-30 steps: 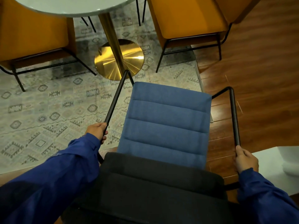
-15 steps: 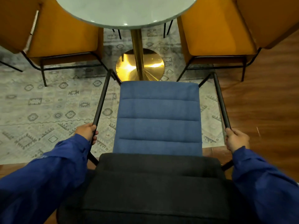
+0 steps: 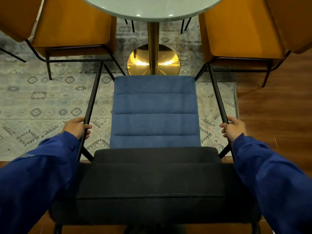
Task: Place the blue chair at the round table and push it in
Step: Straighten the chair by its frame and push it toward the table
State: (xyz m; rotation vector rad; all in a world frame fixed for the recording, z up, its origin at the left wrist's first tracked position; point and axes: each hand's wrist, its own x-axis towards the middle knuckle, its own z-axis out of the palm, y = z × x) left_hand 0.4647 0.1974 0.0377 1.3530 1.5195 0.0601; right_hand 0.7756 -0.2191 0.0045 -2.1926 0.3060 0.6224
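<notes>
One blue chair (image 3: pixel 154 112) stands on the rug (image 3: pixel 42 102). Its seat front points at the single round desk (image 3: pixel 152 7), long axis running straight toward the gold pedestal (image 3: pixel 153 48), apparently just short of the rim. Two orange chairs (image 3: pixel 72 22) (image 3: pixel 241 27) flank it. The left grip (image 3: pixel 76 127) curls around the left armrest (image 3: pixel 92 98), the right grip (image 3: pixel 234 127) around the right armrest (image 3: pixel 217 97).

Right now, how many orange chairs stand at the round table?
2. One orange chair left of the gold pedestal, the other right of it. Thin legs beyond the table may mean more, hidden.
</notes>
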